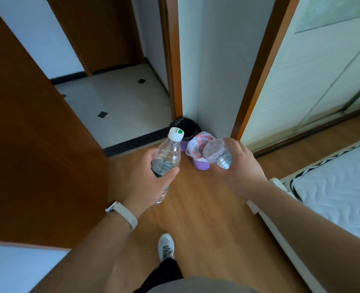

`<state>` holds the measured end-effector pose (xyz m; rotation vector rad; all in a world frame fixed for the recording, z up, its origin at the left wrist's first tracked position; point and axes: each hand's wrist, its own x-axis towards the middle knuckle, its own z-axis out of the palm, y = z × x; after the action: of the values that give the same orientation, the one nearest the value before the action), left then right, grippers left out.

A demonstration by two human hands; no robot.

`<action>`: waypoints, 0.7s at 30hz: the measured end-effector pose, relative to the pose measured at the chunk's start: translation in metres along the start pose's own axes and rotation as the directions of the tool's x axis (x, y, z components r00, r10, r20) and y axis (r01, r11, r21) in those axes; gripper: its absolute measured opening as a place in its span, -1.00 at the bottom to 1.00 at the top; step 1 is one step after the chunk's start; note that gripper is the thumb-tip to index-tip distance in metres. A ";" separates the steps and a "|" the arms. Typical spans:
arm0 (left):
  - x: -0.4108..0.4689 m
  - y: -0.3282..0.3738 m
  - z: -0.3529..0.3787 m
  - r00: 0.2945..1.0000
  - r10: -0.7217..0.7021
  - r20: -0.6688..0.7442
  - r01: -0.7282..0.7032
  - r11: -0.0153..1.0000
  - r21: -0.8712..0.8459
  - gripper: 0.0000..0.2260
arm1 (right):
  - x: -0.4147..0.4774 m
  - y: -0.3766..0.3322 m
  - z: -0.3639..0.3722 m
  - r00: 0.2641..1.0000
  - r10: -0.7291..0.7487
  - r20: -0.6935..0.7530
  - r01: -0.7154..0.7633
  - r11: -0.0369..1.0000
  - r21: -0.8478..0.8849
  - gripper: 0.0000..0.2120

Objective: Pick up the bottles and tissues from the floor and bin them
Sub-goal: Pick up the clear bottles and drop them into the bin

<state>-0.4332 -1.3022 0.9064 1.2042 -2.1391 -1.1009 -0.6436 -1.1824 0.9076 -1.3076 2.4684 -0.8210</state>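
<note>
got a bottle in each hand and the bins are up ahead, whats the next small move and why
Probably step closer and carry the right hand out over the white-lined purple bin. Its crumpled bottle looks nearest that opening, but the bins still sit ahead by the wall corner. The left hand holds the capped bottle upright; the black-lined bin stands behind.

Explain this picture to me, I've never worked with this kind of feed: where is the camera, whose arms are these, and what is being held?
There is no machine here. The single picture comes from a wide-angle camera on a person's head, looking forward and down, so the two bare arms are the wearer's own. The left hand, with a pale band on its wrist, grips a clear bottle with a white cap. The right hand holds a second clear bottle, its base pointing away from the person. Ahead, on the wooden floor by the wall corner, stand two small purple bins: one with a black liner, one with a white liner. A mattress lies to the right. No tissues show.
</note>
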 end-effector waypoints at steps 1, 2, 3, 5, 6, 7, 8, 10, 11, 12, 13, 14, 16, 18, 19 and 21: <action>0.017 -0.005 -0.007 1.000 0.002 0.021 -0.002 1.000 -0.014 -0.50 | 0.014 -0.007 0.005 1.000 0.011 -0.005 -0.011 1.000 -0.011 -0.36; 0.034 -0.009 -0.013 0.999 0.003 0.038 -0.002 1.000 -0.024 -0.51 | 0.028 -0.016 0.010 1.000 0.027 -0.003 -0.027 0.999 -0.026 -0.35; 0.051 -0.013 -0.021 0.999 0.007 0.045 -0.006 1.000 -0.027 -0.53 | 0.042 -0.025 0.014 0.999 0.043 0.002 -0.043 0.998 -0.042 -0.34; 0.082 -0.022 -0.035 0.998 0.023 0.053 -0.022 1.000 -0.022 -0.55 | 0.070 -0.041 0.023 0.998 0.068 0.006 -0.068 0.996 -0.065 -0.32; 0.097 -0.026 -0.042 0.998 0.032 0.061 -0.031 0.999 -0.010 -0.56 | 0.083 -0.049 0.028 0.997 0.078 -0.002 -0.078 0.994 -0.072 -0.30; 0.112 -0.030 -0.048 0.997 0.040 0.069 -0.040 0.999 -0.001 -0.57 | 0.094 -0.055 0.032 0.996 0.089 -0.016 -0.090 0.993 -0.077 -0.28; 0.126 -0.036 -0.053 0.996 0.046 0.079 -0.046 0.999 0.002 -0.57 | 0.104 -0.060 0.037 0.995 0.098 -0.031 -0.100 0.992 -0.081 -0.26; 0.153 -0.045 -0.061 0.994 0.050 0.095 -0.048 0.998 -0.028 -0.57 | 0.119 -0.069 0.047 0.993 0.109 -0.050 -0.114 0.990 -0.088 -0.24; 0.166 -0.048 -0.064 0.993 0.055 0.104 -0.051 0.998 -0.045 -0.56 | 0.126 -0.072 0.051 0.992 0.113 -0.055 -0.118 0.989 -0.092 -0.24; 0.177 -0.052 -0.065 0.991 0.064 0.114 -0.058 0.997 -0.051 -0.56 | 0.133 -0.074 0.055 0.991 0.118 -0.060 -0.124 0.988 -0.095 -0.23; 0.187 -0.055 -0.066 0.990 0.070 0.123 -0.064 0.997 -0.053 -0.55 | 0.139 -0.076 0.058 0.990 0.127 -0.062 -0.133 0.986 -0.100 -0.23; 0.195 -0.057 -0.066 0.989 0.075 0.130 -0.068 0.996 -0.053 -0.55 | 0.145 -0.078 0.060 0.988 0.138 -0.063 -0.144 0.984 -0.104 -0.24; 0.210 -0.060 -0.066 0.986 0.083 0.146 -0.075 0.995 -0.059 -0.54 | 0.156 -0.081 0.063 0.984 0.161 -0.071 -0.168 0.979 -0.115 -0.25; 0.227 -0.063 -0.064 0.981 0.092 0.169 -0.081 0.994 -0.070 -0.55 | 0.170 -0.082 0.063 0.981 0.179 -0.081 -0.187 0.976 -0.112 -0.25; 0.236 -0.064 -0.062 0.979 0.097 0.179 -0.086 0.994 -0.070 -0.55 | 0.177 -0.080 0.065 0.979 0.184 -0.088 -0.192 0.976 -0.103 -0.25; 0.256 -0.067 -0.055 0.975 0.097 0.201 -0.085 0.994 -0.067 -0.56 | 0.190 -0.073 0.067 0.975 0.199 -0.101 -0.208 0.975 -0.083 -0.26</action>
<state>-0.4944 -1.5640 0.8840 0.9941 -2.2715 -1.2845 -0.6730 -1.3943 0.9050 -1.0420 2.6877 -0.7391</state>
